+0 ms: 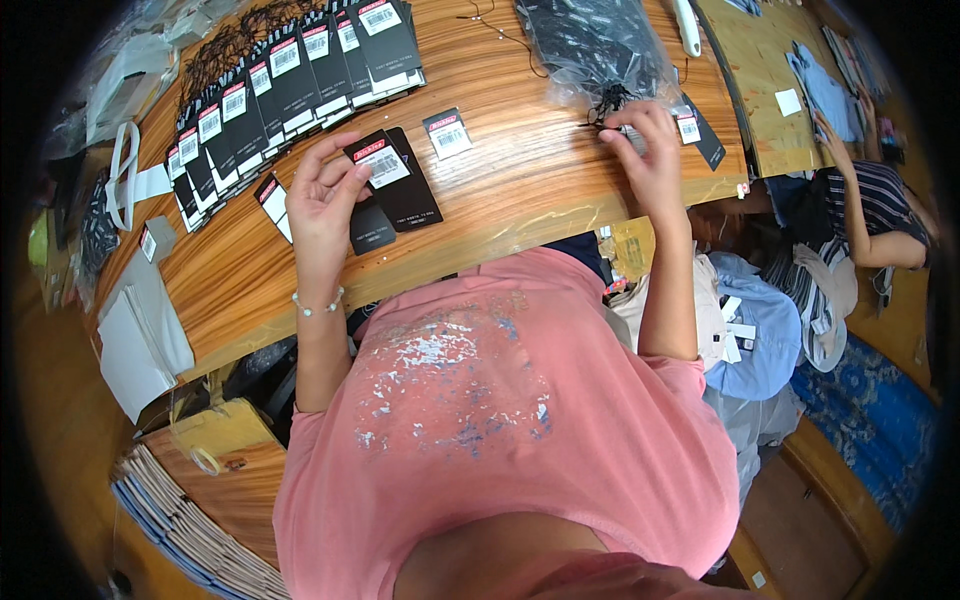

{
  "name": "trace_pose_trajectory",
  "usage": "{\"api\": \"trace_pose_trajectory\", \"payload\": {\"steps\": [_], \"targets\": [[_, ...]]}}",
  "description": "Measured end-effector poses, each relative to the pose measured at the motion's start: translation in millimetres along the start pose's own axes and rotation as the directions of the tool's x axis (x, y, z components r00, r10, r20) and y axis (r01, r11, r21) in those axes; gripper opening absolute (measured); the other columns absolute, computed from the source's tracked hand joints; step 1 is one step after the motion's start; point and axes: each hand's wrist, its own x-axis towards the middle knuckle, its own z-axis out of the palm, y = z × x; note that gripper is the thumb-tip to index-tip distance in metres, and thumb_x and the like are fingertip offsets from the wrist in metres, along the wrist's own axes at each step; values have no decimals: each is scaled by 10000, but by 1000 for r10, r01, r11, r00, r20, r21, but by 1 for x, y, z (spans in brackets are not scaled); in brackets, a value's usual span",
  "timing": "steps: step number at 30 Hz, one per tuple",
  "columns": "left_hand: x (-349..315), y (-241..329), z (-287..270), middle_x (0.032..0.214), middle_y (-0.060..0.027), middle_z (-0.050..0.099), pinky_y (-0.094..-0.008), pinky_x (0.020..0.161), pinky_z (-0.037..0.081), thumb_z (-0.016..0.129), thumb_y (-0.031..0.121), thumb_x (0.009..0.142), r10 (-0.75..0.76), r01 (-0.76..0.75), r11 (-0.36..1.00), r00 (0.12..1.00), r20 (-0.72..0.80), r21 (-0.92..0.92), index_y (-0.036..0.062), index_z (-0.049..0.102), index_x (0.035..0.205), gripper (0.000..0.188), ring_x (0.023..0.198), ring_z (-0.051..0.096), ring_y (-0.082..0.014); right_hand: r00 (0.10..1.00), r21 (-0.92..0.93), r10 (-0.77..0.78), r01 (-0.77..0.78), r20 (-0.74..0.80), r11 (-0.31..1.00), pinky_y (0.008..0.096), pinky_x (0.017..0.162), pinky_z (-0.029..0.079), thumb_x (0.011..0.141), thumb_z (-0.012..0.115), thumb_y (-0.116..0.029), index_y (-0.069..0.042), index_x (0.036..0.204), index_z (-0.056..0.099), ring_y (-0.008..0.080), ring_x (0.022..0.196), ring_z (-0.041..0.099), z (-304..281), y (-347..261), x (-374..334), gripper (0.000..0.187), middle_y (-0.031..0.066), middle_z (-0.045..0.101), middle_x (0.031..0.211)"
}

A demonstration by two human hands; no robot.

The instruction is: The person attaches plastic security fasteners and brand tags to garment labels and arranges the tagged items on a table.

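Observation:
My left hand [322, 187] pinches a black hang tag [381, 165] with a white barcode label between thumb and fingers. Another black hang tag [415, 205] lies partly behind it, and a dark card [371, 228] shows below. My right hand [650, 145] is closed, thumb and fingertips at a bunch of black tag strings [608, 100] by the mouth of a clear plastic bag [600, 45]. Its fingers partly hide the string ends. Beside this hand lies one more black tag [704, 140]. A small barcode sticker card [447, 134] rests on the table between my hands.
Overlapping rows of black hang tags [285, 80] with strings fill the table's far left. A loose tag [272, 205] lies near my left wrist. White papers [140, 340] sit at the left edge. Folded clothes [755, 320] are stacked at right, where another person [880, 215] works.

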Motion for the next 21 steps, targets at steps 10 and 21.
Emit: {"api": "trace_pose_trajectory", "payload": {"steps": [10, 21], "targets": [[0, 5, -2, 887, -59, 618, -169, 646, 440, 562, 10, 807, -15, 17, 999, 998, 59, -34, -3, 517, 1076, 272, 772, 560, -63, 921, 846, 319, 21, -223, 533, 209, 712, 444, 777, 575, 36, 6, 913, 529, 124, 776, 581, -35, -39, 45, 146, 93, 615, 827], [-8, 44, 41, 1127, -139, 527, -251, 795, 453, 554, -64, 754, 103, -133, 990, 919, 381, 53, -20, 623, 910, 176, 981, 542, -178, 985, 797, 168, -139, 47, 588, 232, 700, 451, 748, 628, -83, -3, 879, 629, 100, 774, 575, 20, -120, 47, 154, 57, 624, 843]]}}
